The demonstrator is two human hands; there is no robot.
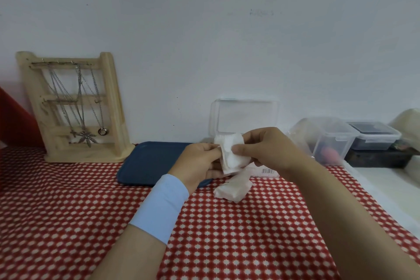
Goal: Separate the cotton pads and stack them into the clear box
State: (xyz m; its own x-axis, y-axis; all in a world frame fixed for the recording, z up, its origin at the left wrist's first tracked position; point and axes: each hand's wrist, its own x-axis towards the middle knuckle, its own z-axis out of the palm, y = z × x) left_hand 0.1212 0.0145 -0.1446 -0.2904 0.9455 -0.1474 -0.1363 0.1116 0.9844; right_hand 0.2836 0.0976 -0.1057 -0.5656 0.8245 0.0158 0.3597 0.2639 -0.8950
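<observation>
Both hands meet above the table's middle, holding a small bunch of white cotton pads (231, 154). My left hand (200, 163) grips the bunch from the left side. My right hand (266, 150) pinches the front pad with thumb and fingers. More cotton pads (234, 190) lie in a loose pile on the cloth just below the hands. The clear box (245, 116) stands open behind the hands against the wall, its lid raised; its lower part is hidden by the hands.
A dark blue tray (147, 161) lies left of the hands. A wooden jewellery stand (75, 107) with necklaces leans at the back left. Clear plastic containers (334, 138) and a dark-lidded box (372, 134) sit at the right. A pad packet with a barcode (266, 171) lies under my right hand.
</observation>
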